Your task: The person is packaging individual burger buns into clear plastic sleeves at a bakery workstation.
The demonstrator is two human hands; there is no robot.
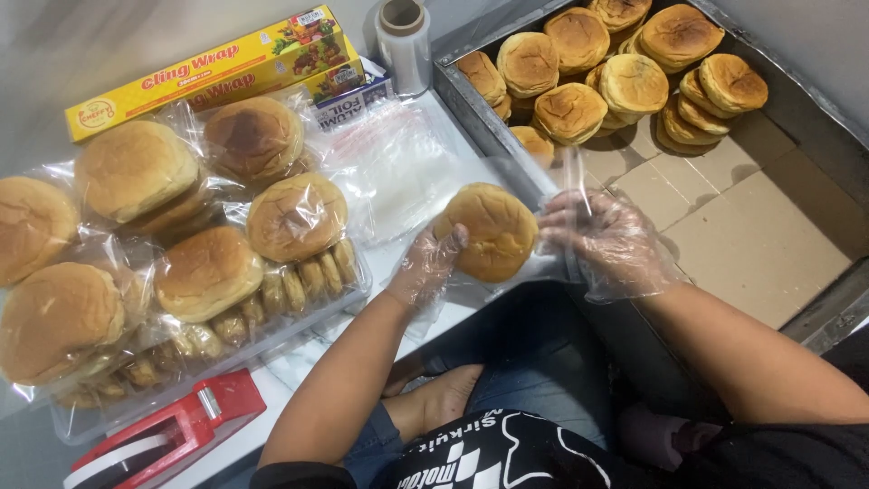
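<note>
Bagging: one round bun going into a clear bag, read here from the left side of the bench to the right.
Tape dispenser (158,439): red, at the near left corner of the bench.
Bagged buns (208,272): a crowd of wrapped buns across the left half of the bench, some lying on a clear tray of small pastries (308,276).
Wrap boxes (213,68): long yellow cartons along the far edge, with a roll of clear film (404,41) standing just right of them.
Empty bags (398,172): a loose flat stack, just left of the bun in hand.
Left hand (425,267): in a thin plastic glove, fingers curled on the left rim of the bun (493,231), pinching it.
Clear bag (557,195): around the bun's right side, its mouth hard to trace.
Right hand (611,240): gloved, fingers spread, gripping the bag film.
Doing it well: likely keep the mouth held wide and slide the bun in flat, without crushing the crust.
Metal tray (819,131): at the right, lined with cardboard; unwrapped buns (625,63) piled at its far end.
</note>
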